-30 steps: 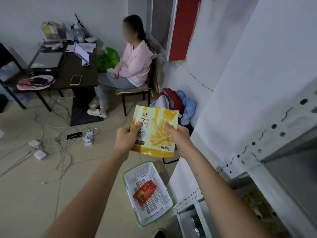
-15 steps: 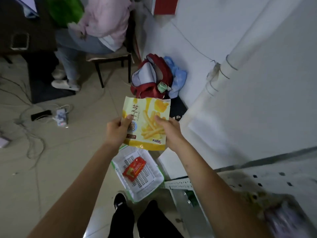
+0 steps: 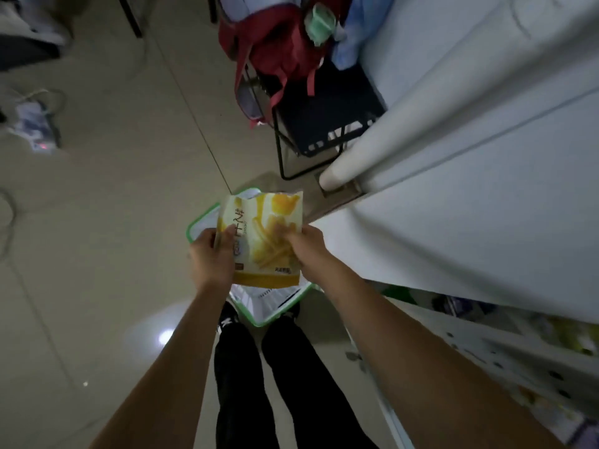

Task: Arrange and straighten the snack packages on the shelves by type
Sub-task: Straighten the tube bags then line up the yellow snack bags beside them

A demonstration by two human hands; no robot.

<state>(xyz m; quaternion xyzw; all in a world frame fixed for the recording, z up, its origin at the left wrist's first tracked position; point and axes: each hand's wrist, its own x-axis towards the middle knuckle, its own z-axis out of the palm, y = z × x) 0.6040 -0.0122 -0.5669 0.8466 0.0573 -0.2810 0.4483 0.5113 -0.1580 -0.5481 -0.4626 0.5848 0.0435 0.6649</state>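
Head view, looking steeply down. Centre: flat yellow-and-white foil snack packet printed with potato sticks (image 3: 262, 236), held upright in the air by both hands. Left hand (image 3: 210, 257), at the packet's 9 o'clock edge, thumb curled over the front face, fingers behind, gripping. Right hand (image 3: 306, 249), at the 3 o'clock edge, thumb pressed on the printed sticks, fingers wrapped behind, gripping. Directly beneath the packet: white slotted plastic basket with green rim (image 3: 275, 314), resting on the beige tiled floor (image 3: 113, 189), mostly hidden by the packet; contents not discernible. At 6 o'clock: legs in black trousers (image 3: 291, 384), black shoes just beside the basket's near rim. At 12 o'clock: red fabric backpack (image 3: 275, 43) on a black metal-frame chair (image 3: 327, 115). At 3 to 5 o'clock: white metal shelf unit (image 3: 470, 247); blurred packets on a lower shelf, types indistinct.
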